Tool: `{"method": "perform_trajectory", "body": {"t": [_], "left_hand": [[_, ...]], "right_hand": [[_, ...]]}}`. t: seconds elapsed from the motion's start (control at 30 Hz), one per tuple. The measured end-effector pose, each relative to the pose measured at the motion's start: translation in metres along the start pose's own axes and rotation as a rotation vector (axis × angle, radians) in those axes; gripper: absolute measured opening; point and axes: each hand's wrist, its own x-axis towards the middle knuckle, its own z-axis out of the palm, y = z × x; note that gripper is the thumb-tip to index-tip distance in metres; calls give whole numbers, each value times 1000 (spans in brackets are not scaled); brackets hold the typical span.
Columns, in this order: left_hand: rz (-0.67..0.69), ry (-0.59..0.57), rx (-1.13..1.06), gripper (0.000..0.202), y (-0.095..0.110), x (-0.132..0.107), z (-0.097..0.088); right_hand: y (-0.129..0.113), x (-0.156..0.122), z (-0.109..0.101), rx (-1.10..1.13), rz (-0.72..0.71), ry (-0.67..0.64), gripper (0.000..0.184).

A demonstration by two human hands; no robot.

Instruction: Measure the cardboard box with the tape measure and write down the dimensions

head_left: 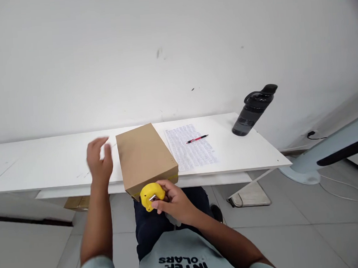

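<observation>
A brown cardboard box (145, 156) lies on the white table (45, 165), its near end jutting past the front edge. My right hand (175, 202) is closed around a yellow tape measure (150, 196), held against the box's near lower corner. My left hand (99, 161) is raised just left of the box, fingers loosely spread and a little blurred, holding nothing.
A printed sheet of paper (192, 149) lies right of the box with a red pen (197, 139) on it. A dark water bottle (253, 111) stands at the table's far right by the wall. A pale fan base (306, 171) and cable sit on the floor at right.
</observation>
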Motion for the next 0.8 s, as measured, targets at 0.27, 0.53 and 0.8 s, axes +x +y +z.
{"method": "perform_trajectory", "body": {"t": [0.27, 0.53, 0.8], "left_hand": [[349, -126, -175, 18, 110, -130, -54], [263, -66, 116, 39, 88, -139, -70], [71, 88, 297, 32, -8, -122, -79]], "right_hand": [[-16, -18, -10, 160, 15, -88, 55], [-14, -24, -28, -11, -167, 141, 55], [-37, 31, -128, -81, -403, 503, 87]]}}
